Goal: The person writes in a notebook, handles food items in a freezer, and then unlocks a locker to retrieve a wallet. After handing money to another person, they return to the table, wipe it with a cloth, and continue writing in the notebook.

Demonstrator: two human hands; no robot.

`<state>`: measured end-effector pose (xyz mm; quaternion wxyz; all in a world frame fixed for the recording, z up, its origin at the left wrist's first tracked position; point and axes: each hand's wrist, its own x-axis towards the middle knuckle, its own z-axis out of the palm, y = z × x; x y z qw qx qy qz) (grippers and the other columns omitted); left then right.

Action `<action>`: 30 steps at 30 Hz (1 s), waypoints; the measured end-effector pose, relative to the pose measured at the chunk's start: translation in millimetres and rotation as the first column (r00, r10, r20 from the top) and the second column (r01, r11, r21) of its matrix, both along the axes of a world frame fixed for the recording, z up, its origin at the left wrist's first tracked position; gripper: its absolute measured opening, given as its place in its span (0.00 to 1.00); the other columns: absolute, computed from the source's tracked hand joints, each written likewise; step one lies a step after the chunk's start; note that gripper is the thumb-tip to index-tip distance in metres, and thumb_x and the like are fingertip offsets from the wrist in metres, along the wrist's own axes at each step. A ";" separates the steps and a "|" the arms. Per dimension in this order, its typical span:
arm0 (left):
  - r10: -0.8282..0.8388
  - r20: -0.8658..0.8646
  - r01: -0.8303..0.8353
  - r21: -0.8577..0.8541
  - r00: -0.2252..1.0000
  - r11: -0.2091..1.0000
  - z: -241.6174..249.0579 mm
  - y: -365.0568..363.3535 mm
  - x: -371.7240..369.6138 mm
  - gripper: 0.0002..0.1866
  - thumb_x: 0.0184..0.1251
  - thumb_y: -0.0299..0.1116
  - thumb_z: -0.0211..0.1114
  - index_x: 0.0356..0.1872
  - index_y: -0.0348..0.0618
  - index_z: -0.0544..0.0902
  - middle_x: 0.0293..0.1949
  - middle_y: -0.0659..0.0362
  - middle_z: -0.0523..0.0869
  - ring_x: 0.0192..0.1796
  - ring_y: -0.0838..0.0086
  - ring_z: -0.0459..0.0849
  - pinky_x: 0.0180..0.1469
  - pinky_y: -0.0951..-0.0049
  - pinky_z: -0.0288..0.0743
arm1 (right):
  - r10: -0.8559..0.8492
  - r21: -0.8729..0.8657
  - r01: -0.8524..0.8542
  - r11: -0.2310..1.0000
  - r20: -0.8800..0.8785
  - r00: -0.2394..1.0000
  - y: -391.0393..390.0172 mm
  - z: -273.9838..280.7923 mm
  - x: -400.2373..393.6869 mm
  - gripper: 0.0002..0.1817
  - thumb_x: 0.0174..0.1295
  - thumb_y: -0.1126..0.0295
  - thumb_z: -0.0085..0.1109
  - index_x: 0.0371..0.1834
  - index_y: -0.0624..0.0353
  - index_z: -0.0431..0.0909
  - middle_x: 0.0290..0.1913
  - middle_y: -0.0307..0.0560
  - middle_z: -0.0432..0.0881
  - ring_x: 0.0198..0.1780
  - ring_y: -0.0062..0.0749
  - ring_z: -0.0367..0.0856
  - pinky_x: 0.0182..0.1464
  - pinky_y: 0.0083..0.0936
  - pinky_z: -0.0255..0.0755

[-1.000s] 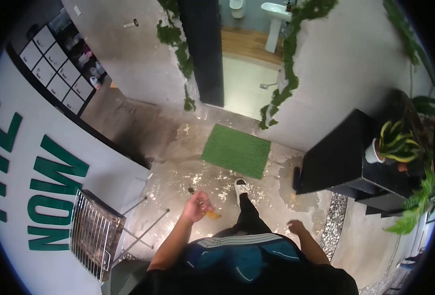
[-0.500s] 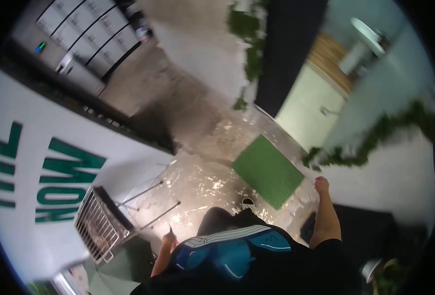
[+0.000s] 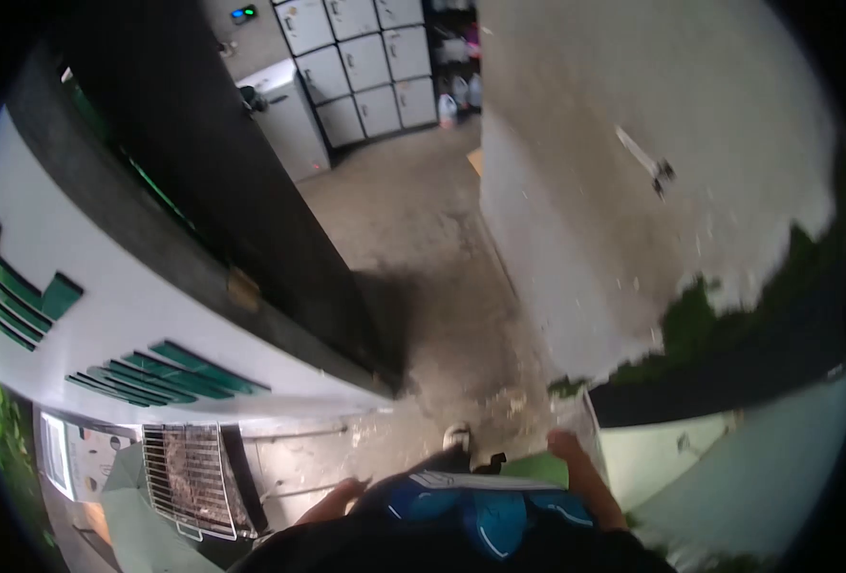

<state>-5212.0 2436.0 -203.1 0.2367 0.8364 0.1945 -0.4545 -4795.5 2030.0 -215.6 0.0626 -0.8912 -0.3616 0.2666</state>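
My left hand (image 3: 346,491) hangs low at my left side, its fingers drawn together. A small dark tip shows at the fingers; what it belongs to is too small to make out. My right hand (image 3: 566,445) hangs at my right side, loosely curled, with nothing visible in it. It appears above the edge of a green mat (image 3: 537,467), which my body partly covers. My shoe (image 3: 456,438) is on the worn concrete floor (image 3: 432,329). Neither hand visibly touches anything around it.
A dark open door (image 3: 222,162) and a white wall with green letters (image 3: 170,371) flank the left. Lockers (image 3: 365,67) and a white appliance (image 3: 289,119) stand at the far end. A wire rack (image 3: 189,477) is lower left; a pale wall (image 3: 576,210) bounds the right.
My view has swung left toward the doorway, so the lockers now stand upright ahead. The green mat has slid down and is mostly hidden by my body. Both hands appear lower in view.
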 end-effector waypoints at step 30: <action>0.135 0.296 -0.209 0.235 0.946 0.949 -65.5 326.0 442.7 0.08 0.51 0.32 0.60 0.31 0.43 0.83 0.38 0.49 0.82 0.43 0.56 0.80 0.40 0.60 0.76 | -0.022 0.042 0.029 0.999 -0.145 0.989 588.4 66.5 582.7 0.10 0.48 0.68 0.53 0.32 0.53 0.83 0.34 0.52 0.83 0.38 0.44 0.81 0.44 0.32 0.74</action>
